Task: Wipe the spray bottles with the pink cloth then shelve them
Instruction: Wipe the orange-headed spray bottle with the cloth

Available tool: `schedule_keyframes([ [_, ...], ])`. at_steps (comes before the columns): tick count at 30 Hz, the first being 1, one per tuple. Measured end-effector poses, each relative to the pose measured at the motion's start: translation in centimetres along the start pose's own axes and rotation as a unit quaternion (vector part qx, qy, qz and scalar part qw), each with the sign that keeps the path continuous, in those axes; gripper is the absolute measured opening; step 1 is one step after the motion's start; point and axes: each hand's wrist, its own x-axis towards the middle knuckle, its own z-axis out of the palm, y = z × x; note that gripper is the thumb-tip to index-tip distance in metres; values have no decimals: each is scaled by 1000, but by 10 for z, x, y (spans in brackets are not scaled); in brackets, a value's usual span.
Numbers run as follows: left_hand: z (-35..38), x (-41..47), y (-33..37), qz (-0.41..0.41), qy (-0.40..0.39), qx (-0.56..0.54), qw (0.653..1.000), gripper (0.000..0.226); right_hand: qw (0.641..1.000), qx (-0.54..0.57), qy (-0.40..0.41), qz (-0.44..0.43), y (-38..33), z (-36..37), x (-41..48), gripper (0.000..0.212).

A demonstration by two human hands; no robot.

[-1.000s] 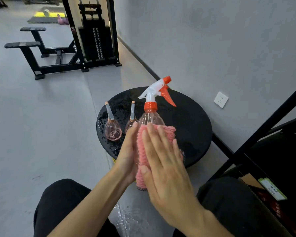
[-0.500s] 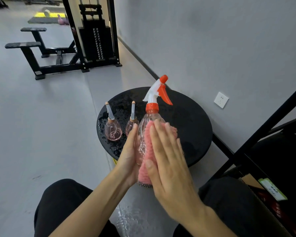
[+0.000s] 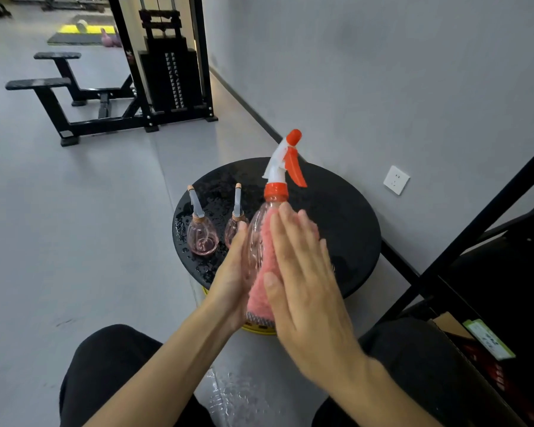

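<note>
A clear spray bottle (image 3: pixel 255 238) with an orange collar and white-and-orange trigger head is held up over the round black table (image 3: pixel 336 217). My left hand (image 3: pixel 232 282) lies flat against the bottle's left side, fingers straight. With straight fingers my right hand (image 3: pixel 302 272) presses the pink cloth (image 3: pixel 264 272) against the bottle's right side. Two small pink glass bottles, one at the left (image 3: pixel 201 235) and one beside it (image 3: pixel 234 226), stand on the table's wet left part.
A black metal shelf rack (image 3: pixel 490 272) with a cardboard box (image 3: pixel 463 340) stands at the right. A wall socket (image 3: pixel 396 179) is on the grey wall. A black weight machine (image 3: pixel 167 72) and benches stand further back on the floor. My knees frame the bottom.
The bottle has turned between my hands, so its trigger head swung from pointing right to pointing away. The cloth and my right hand slid round toward the bottle's right side.
</note>
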Motion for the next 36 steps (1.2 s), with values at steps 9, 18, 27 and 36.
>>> schedule_keyframes([
  [9, 1, -6, -3, -44, -20, 7, 999, 49, 990, 133, -24, 46, 14, -14, 24, 53],
  [18, 4, -8, 2, 5, -25, 16, 1000, 52, 998, 54, -28, 19, 9, -5, -5, 56],
  [27, 9, -13, -4, -56, -34, 59, 996, 55, 987, 132, -20, 90, 18, -18, 34, 56],
  [36, 14, -7, -2, 1, -42, -36, 998, 53, 1000, -24, -4, 10, -9, 6, -11, 67],
])
